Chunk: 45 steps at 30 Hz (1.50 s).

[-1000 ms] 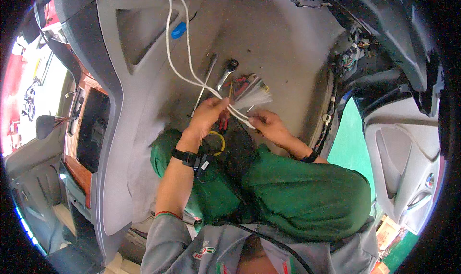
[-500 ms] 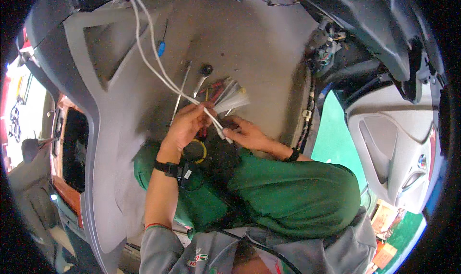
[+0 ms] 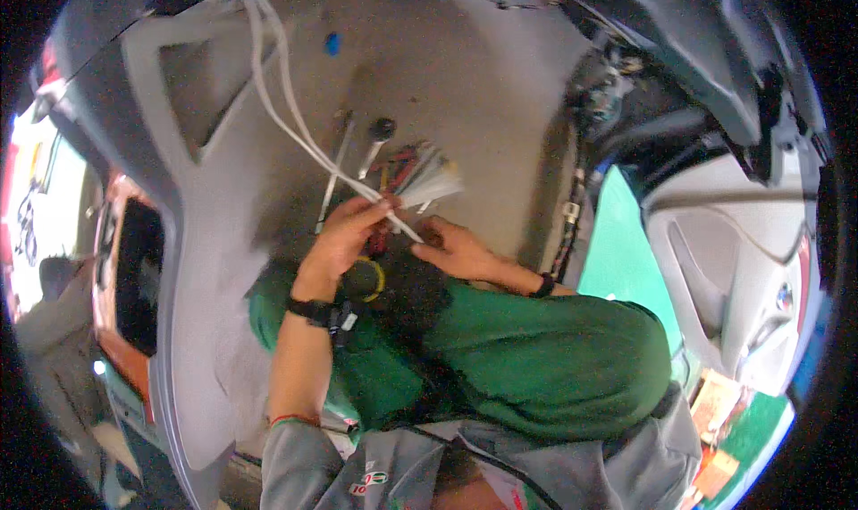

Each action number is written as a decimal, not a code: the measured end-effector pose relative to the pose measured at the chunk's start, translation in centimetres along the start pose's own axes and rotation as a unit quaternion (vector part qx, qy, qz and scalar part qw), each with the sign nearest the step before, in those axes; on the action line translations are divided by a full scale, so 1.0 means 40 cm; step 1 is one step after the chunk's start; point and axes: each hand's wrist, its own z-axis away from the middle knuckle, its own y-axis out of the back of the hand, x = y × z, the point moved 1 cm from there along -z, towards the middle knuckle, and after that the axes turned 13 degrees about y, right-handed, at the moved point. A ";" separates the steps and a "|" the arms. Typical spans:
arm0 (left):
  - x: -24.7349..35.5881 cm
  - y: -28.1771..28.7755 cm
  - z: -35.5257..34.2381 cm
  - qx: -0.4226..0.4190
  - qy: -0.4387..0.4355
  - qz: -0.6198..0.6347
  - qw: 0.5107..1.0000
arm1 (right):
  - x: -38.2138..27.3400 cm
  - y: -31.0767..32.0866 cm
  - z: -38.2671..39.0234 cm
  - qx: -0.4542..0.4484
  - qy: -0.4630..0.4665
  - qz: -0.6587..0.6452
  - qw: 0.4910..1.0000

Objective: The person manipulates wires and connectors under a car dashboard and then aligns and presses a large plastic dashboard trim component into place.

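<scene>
The left hand (image 3: pixel 344 237) is closed on two white cables (image 3: pixel 362 188). The right hand (image 3: pixel 460 251) is at their lower ends; blur hides whether it grips. A translucent fan-shaped bundle (image 3: pixel 436 185) extends beyond the left fingertips. Judged status: cables gathered side by side; no binding visible, any fastening apparently outstanding. Beyond: ratchet (image 3: pixel 382 131) and metal rod (image 3: pixel 327 197) on the floor (image 3: pixel 500 108).

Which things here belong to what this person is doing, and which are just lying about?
In use:
White cables, gripped in the left hand
Right hand, at the cables' near ends
Pale fan of strips, by the left hand; possibly held

Lying about:
Ratchet
Slim metal rod
Blue object, too blurred to identify
</scene>
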 end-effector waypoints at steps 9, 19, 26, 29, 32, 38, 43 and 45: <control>-0.020 0.011 0.000 -0.105 -0.013 0.022 0.994 | 0.011 -0.006 -0.012 -0.017 0.092 -0.009 0.996; -0.006 0.003 0.008 -0.103 -0.013 0.065 0.992 | 0.013 -0.026 -0.011 0.030 0.134 -0.072 0.988; -0.011 -0.006 -0.012 -0.061 -0.062 0.092 0.992 | 0.040 0.030 -0.037 0.117 0.104 0.054 0.986; 0.000 -0.005 -0.004 -0.030 -0.087 0.156 0.984 | 0.028 0.052 -0.053 0.123 0.159 0.007 0.980; 0.004 0.015 -0.004 -0.012 -0.105 0.198 0.974 | 0.009 0.082 -0.048 0.054 -0.047 -0.267 0.961; 0.010 0.022 0.000 -0.057 -0.115 0.207 0.970 | -0.004 0.086 -0.043 0.075 0.020 -0.428 0.900; 0.007 0.008 0.012 -0.047 -0.086 0.198 0.975 | 0.007 0.044 -0.042 0.061 0.094 -0.079 0.991; 0.012 0.040 0.003 -0.042 -0.111 0.234 0.965 | 0.070 0.018 -0.047 0.098 0.125 -0.062 0.985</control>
